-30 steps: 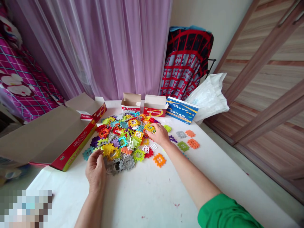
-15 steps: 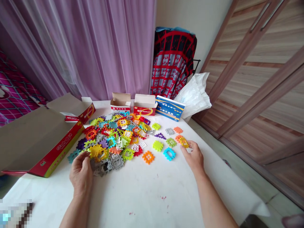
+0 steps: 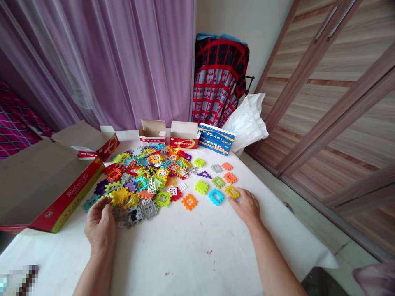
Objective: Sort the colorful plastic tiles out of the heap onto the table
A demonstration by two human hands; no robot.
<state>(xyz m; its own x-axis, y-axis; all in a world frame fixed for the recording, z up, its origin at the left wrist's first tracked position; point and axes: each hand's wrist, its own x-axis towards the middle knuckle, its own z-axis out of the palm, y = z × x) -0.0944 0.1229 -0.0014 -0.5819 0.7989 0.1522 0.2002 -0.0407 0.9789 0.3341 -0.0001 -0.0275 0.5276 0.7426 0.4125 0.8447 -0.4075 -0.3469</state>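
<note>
A heap of coloured plastic interlocking tiles (image 3: 145, 181) lies on the white table (image 3: 185, 255). My left hand (image 3: 100, 226) rests at the heap's near-left edge, its curled fingers touching yellow and grey tiles. My right hand (image 3: 247, 205) lies on the table to the right, fingertips on a yellow tile (image 3: 232, 191) that lies flat beside a blue tile (image 3: 216, 196). Several tiles are spread out singly near it: an orange tile (image 3: 189, 201), a green tile (image 3: 201, 187) and another orange tile (image 3: 230, 178).
A large open red box (image 3: 46, 185) lies at the left. Two small open cartons (image 3: 168, 133) and a blue box (image 3: 216, 139) stand at the table's far edge, next to a white plastic bag (image 3: 247, 121). The table's right edge drops to the floor beside wooden wardrobe doors (image 3: 333, 107).
My right hand left the heap, carried a yellow tile to the right and set it down by the single tiles. My left hand stayed at the heap's edge. The camera turned right.
</note>
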